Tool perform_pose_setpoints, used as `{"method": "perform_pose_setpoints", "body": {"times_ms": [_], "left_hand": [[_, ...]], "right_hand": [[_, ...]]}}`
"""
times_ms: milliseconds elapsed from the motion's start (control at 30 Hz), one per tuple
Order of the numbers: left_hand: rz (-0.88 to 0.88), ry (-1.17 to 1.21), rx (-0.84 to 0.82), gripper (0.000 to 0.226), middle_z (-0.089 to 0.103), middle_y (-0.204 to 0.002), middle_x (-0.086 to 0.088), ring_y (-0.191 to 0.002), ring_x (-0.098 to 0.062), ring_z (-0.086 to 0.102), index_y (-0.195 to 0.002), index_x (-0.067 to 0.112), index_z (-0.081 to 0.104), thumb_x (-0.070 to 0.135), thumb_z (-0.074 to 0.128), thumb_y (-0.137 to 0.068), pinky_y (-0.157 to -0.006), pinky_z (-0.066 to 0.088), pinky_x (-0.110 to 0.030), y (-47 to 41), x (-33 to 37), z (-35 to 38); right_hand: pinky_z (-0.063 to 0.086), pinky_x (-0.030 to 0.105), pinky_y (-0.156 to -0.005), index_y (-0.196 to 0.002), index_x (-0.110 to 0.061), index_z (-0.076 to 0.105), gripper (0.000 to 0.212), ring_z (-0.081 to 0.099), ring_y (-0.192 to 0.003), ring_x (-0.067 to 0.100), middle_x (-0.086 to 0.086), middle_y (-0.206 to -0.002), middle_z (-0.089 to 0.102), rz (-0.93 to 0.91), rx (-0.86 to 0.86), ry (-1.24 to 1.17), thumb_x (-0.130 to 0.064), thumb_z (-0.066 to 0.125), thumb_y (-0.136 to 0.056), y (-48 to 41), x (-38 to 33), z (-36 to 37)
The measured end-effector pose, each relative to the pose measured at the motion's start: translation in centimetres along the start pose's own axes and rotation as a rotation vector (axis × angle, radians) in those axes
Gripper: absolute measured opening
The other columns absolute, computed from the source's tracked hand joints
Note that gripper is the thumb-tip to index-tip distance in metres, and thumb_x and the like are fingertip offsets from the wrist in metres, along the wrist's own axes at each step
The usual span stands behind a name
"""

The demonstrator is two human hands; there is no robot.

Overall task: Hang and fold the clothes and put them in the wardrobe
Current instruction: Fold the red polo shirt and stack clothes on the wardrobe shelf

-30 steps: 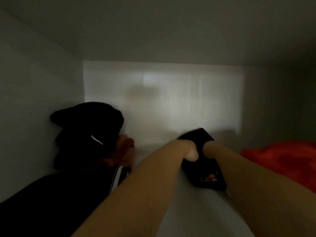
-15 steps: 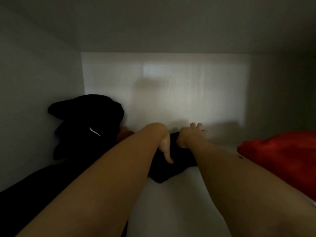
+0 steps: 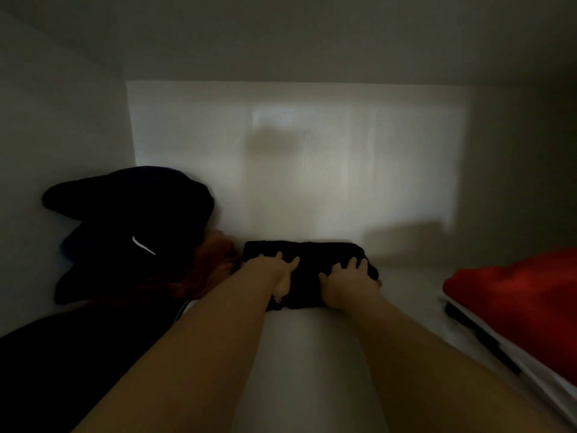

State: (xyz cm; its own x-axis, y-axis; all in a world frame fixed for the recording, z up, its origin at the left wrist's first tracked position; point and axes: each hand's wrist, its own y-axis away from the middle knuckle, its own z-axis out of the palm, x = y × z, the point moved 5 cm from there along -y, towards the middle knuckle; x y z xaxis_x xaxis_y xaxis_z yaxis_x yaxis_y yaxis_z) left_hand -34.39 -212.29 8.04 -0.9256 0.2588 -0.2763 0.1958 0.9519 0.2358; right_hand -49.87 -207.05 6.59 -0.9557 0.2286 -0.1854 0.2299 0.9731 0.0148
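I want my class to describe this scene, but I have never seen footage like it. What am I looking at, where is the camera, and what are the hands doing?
No machine here: a person works with bare hands. The camera is worn on their head, looking forward and down, so both forearms reach in from below. You see inside a dim white wardrobe shelf. The left hand and right hand lie with spread fingers on a folded black garment near the back wall, as if pressing it flat; neither has a closed grip on it. At left sits a black cap with a small white mark. At right lies a folded red cloth.
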Motion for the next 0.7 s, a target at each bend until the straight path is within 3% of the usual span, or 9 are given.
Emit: {"method": "perform_pose_setpoints", "body": {"times_ms": [167,267,333,400,467,533,600,633,700], "left_hand": [[-0.040,0.068,0.020,0.124,-0.019,-0.166,-0.010,-0.148,-0.054,-0.006,-0.154,0.036,-0.024,0.029,0.079,-0.085,-0.116,0.018,-0.068,1.4,0.3,0.0],[-0.051,0.097,0.040,0.125,-0.014,-0.167,-0.012,-0.151,-0.045,0.006,-0.156,0.024,-0.022,0.039,0.079,-0.084,-0.120,0.024,-0.057,4.4,1.2,-1.4],[-0.011,0.134,0.113,0.101,0.011,-0.165,-0.017,-0.147,-0.040,0.026,-0.160,0.010,0.002,0.034,0.072,-0.091,-0.117,0.033,-0.046,7.2,2.4,-3.0],[0.144,0.239,0.211,0.050,0.047,-0.147,-0.019,-0.128,-0.034,0.050,-0.147,0.004,0.042,0.021,0.055,-0.102,-0.105,0.044,-0.036,10.2,4.7,-4.9],[0.319,0.521,0.294,0.026,0.060,-0.127,-0.007,-0.112,-0.024,0.057,-0.126,0.008,0.060,0.017,0.044,-0.108,-0.093,0.046,-0.020,13.4,7.6,-6.7],[0.425,0.881,0.333,0.020,0.057,-0.097,0.002,-0.085,-0.009,0.057,-0.095,0.018,0.061,0.014,0.046,-0.107,-0.065,0.043,-0.008,16.5,10.3,-8.0],[0.457,1.186,0.189,0.025,0.058,-0.090,-0.002,-0.074,-0.006,0.059,-0.081,0.018,0.054,0.017,0.049,-0.106,-0.068,0.044,-0.011,17.5,13.3,-7.9],[0.465,1.306,0.058,0.023,0.061,-0.097,-0.007,-0.081,-0.012,0.062,-0.086,0.016,0.057,0.026,0.049,-0.106,-0.076,0.047,-0.019,17.7,15.2,-7.4],[0.451,1.457,-0.164,0.047,0.065,-0.105,-0.011,-0.091,-0.024,0.063,-0.098,0.015,0.065,0.055,0.040,-0.103,-0.079,0.050,-0.032,17.8,18.5,-6.4]], "right_hand": [[0.005,0.068,-0.118,-0.162,-0.021,0.000,0.073,-0.014,-0.153,0.035,0.012,-0.168,-0.011,0.019,-0.016,0.066,-0.047,0.036,-0.105,3.4,-0.4,-1.5],[0.015,0.060,-0.119,-0.161,-0.019,0.014,0.075,-0.001,-0.153,0.036,0.014,-0.168,0.003,0.019,-0.008,0.132,-0.036,0.049,-0.097,6.8,-1.9,-4.9],[0.023,0.056,-0.117,-0.157,-0.016,0.028,0.065,0.011,-0.152,0.037,0.015,-0.165,0.020,-0.011,0.062,0.153,-0.033,0.048,-0.097,9.7,-2.6,-7.9],[0.027,0.056,-0.116,-0.151,-0.013,0.040,0.057,0.027,-0.147,0.039,0.015,-0.158,0.035,-0.029,0.160,0.149,-0.030,0.050,-0.097,13.4,-2.5,-11.3],[0.036,0.052,-0.110,-0.133,-0.014,0.058,0.042,0.049,-0.132,0.036,0.013,-0.144,0.053,-0.043,0.297,0.119,-0.028,0.054,-0.094,17.9,-1.7,-14.6],[0.043,0.041,-0.094,-0.097,-0.018,0.060,0.012,0.058,-0.117,0.032,0.009,-0.126,0.062,-0.046,0.475,0.091,-0.026,0.055,-0.089,22.3,0.0,-17.2],[0.038,0.037,-0.079,-0.090,-0.022,0.059,0.007,0.060,-0.111,0.032,0.007,-0.120,0.064,0.023,0.610,0.078,-0.027,0.055,-0.087,26.6,3.0,-18.5],[0.037,0.037,-0.076,-0.100,-0.022,0.065,0.017,0.062,-0.112,0.033,0.007,-0.121,0.065,0.088,0.652,0.066,-0.028,0.056,-0.087,28.4,4.9,-18.7],[0.037,0.036,-0.073,-0.115,-0.019,0.069,0.034,0.064,-0.112,0.033,0.007,-0.123,0.067,0.238,0.648,0.050,-0.036,0.055,-0.088,31.3,8.7,-18.1]]}}
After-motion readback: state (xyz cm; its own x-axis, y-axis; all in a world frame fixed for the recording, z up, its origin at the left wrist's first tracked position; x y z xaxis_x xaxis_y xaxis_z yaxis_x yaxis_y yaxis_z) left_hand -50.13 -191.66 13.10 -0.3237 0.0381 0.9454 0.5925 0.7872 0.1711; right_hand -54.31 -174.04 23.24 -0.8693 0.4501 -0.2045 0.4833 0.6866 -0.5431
